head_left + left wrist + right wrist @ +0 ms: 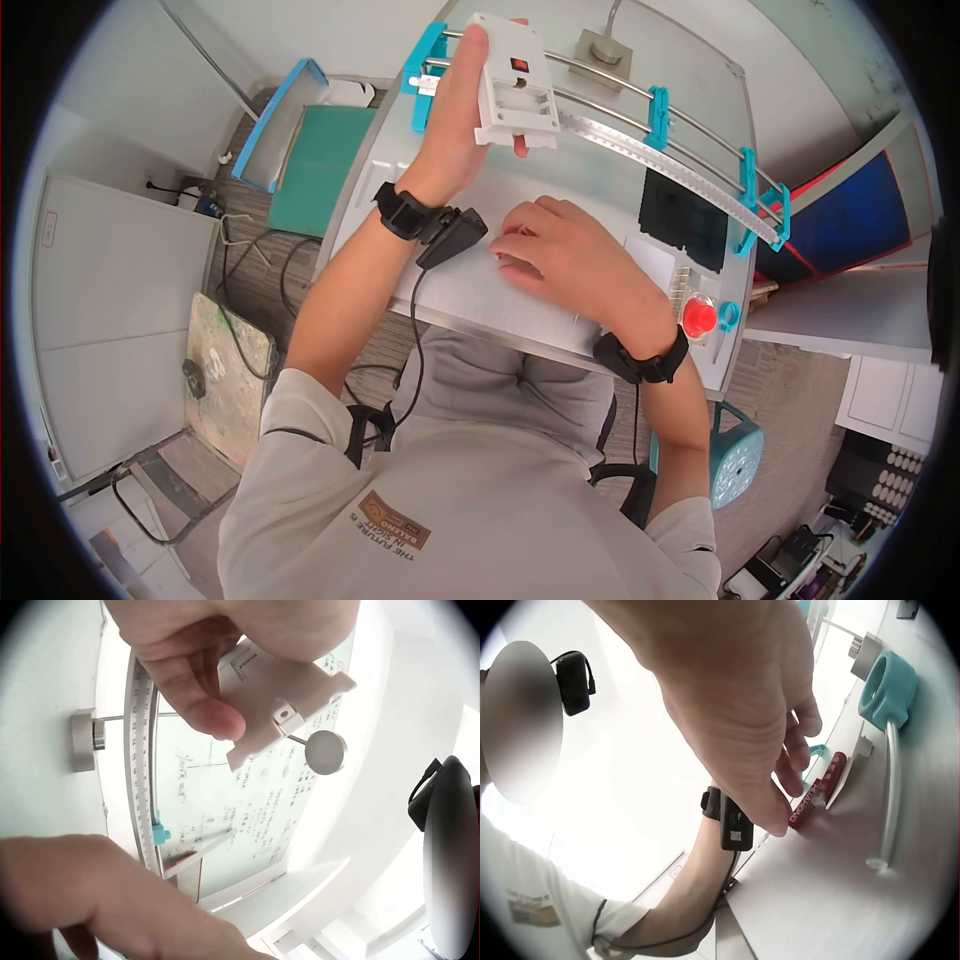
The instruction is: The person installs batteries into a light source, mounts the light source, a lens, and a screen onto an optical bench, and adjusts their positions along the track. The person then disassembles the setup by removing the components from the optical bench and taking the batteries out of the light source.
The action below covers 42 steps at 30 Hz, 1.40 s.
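My left hand (pixel 462 110) grips a white plastic box (pixel 513 60) by its side, raised above the table. The box has a small red switch (pixel 519 65) and an uncovered battery compartment (pixel 524 100) facing up. In the left wrist view the thumb and fingers wrap the box (pixel 274 690), and a small tab with a hole shows on its end. My right hand (pixel 580 255) is low over the table, fingers bent loosely with a gap to the thumb. In the right wrist view its fingertips are right beside red batteries (pixel 826 780) with white lettering.
Behind the box runs a metal rail with a ruler (pixel 660 165) and teal brackets (pixel 656 118). A metal block with a rod (pixel 603 55) stands at the back. On the right are a black sheet (pixel 683 220), a red-capped container (pixel 699 318) and a teal ring (pixel 889 690) with a clear rod.
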Available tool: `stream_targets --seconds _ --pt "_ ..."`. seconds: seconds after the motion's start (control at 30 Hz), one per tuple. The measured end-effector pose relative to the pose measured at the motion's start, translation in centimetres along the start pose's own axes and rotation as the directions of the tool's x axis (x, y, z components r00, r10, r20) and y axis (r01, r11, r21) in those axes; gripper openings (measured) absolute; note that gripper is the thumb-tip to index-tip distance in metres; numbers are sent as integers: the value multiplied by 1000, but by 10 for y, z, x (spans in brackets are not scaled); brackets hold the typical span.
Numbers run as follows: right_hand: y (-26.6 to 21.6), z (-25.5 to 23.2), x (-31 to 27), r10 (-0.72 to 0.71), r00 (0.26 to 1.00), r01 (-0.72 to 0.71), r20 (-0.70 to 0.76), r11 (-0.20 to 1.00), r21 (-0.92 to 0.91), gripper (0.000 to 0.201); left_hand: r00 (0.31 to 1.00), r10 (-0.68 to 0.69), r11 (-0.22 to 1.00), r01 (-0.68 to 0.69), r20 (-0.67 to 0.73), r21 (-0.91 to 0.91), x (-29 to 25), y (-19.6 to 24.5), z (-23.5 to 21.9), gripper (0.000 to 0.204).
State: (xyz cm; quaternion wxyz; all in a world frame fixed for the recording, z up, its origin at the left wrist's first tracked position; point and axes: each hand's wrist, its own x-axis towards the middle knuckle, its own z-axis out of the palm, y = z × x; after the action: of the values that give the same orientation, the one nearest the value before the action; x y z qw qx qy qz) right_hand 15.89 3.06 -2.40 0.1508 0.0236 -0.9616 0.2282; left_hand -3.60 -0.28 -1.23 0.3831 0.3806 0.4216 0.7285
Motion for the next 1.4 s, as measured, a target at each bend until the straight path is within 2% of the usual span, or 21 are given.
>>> stream_targets --seconds 0.23,0.4,0.53,0.6,0.7,0.73,0.8,1.0,1.4 --pt "3 -3 -6 26 1000 -26 14 1000 8 10 1000 -18 1000 17 15 12 -1 1 2 80" --pt "-3 -13 -6 128 990 -126 54 992 -32 13 1000 -7 999 6 21 36 -1 1 1 80" --pt "-1 -10 -10 135 991 -135 16 991 -22 13 1000 -9 999 9 25 33 -1 1 2 80" --pt "-2 -12 -11 193 977 -191 94 981 -36 17 999 -12 1000 11 31 26 -1 1 2 79" --pt "-4 -14 -10 207 972 -201 113 978 -58 19 999 -4 1000 3 37 23 -2 1 2 78" --pt "-4 -14 -10 207 972 -201 113 978 -58 19 999 -4 1000 3 36 23 -2 2 3 78" --pt "-5 -11 -10 175 984 -177 -27 980 -87 14 1000 -3 999 3 24 36 -2 3 4 78" --pt "-5 -14 -11 207 977 -204 46 977 -60 19 1000 2 999 -3 30 39 -1 1 1 79" --pt "-5 -14 -12 188 982 -187 22 981 -60 15 1000 -2 999 1 25 54 -2 3 3 80"
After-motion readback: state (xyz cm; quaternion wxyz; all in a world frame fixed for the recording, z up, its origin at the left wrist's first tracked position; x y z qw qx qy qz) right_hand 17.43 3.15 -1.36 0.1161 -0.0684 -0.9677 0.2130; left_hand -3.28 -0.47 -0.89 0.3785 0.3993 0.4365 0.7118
